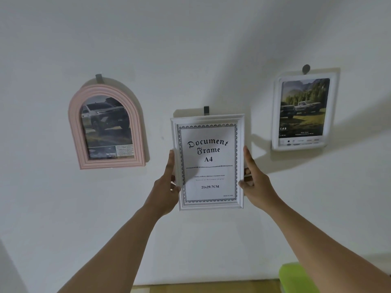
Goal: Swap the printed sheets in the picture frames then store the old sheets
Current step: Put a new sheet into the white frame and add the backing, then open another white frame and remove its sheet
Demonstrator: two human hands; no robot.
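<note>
A white rectangular picture frame (208, 118) hangs at the middle of the wall under a grey hook (206, 110). Its sheet (208, 161) reads "Document Frame A4". My left hand (167, 187) grips the frame's left edge and my right hand (254, 180) grips its right edge, fingers curled behind it. To the left hangs a pink arched frame (74, 123) with a printed car sheet (106, 127). Up at the right, another white frame (275, 111) holds a print of trucks and trees (302, 106).
The wall is plain white. Each side frame hangs from its own grey hook (98, 78) (306, 69). A bright green object (296, 275) sits at the bottom right, above a strip of wooden surface (211, 288).
</note>
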